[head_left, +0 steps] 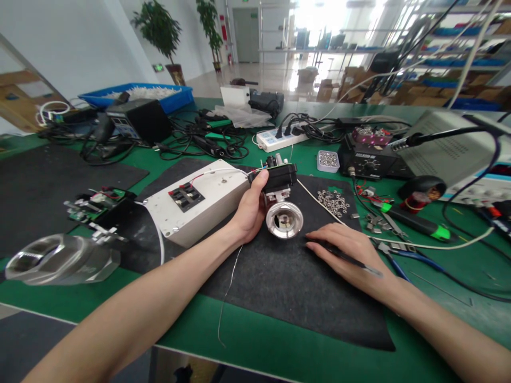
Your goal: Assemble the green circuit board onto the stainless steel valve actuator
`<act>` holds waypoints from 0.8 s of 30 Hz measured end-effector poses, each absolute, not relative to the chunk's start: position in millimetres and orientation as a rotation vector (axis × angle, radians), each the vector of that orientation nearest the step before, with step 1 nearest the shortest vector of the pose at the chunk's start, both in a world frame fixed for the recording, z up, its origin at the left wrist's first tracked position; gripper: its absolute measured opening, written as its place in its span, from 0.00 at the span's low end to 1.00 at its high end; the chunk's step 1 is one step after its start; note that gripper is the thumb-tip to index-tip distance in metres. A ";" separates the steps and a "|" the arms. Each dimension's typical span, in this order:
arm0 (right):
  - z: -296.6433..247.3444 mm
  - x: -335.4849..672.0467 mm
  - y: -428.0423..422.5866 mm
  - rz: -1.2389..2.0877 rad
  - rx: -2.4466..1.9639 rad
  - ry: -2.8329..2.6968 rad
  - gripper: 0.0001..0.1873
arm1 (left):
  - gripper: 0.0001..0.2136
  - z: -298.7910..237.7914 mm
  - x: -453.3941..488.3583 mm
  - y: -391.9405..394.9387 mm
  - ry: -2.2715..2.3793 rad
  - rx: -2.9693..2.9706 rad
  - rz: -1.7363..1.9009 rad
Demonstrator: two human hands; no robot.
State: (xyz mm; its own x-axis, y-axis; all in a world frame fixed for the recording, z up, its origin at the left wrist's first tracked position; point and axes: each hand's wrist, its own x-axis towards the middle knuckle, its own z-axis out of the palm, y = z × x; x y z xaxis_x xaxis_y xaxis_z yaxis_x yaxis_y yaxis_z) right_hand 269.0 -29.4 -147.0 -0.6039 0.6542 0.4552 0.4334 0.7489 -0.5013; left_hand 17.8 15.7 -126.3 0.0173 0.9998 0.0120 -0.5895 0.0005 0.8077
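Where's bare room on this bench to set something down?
Free: near part of the central black mat, between the thin silvery wire and your right hand. Crowded: green tabletop to its right, with blue-handled pliers and metal pieces.

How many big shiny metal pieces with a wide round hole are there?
2. One metal piece is below the black box in the left hand; the other metal piece is at the left of the table. Others could be hidden.
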 end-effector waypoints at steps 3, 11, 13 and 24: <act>-147.8 268.9 -29.2 0.450 -0.808 -2.306 0.08 | 0.30 -127.3 17.2 15.1 0.711 0.760 1.425; -147.1 267.5 -29.6 0.448 -0.809 -2.301 0.08 | 0.33 -132.4 14.4 15.4 0.713 0.819 1.413; -147.3 267.5 -29.7 0.451 -0.810 -2.301 0.08 | 0.32 -134.1 13.7 15.5 0.723 0.818 1.408; -149.6 268.8 -29.0 0.466 -0.816 -2.304 0.09 | 0.34 -132.4 15.2 14.1 0.746 0.845 1.416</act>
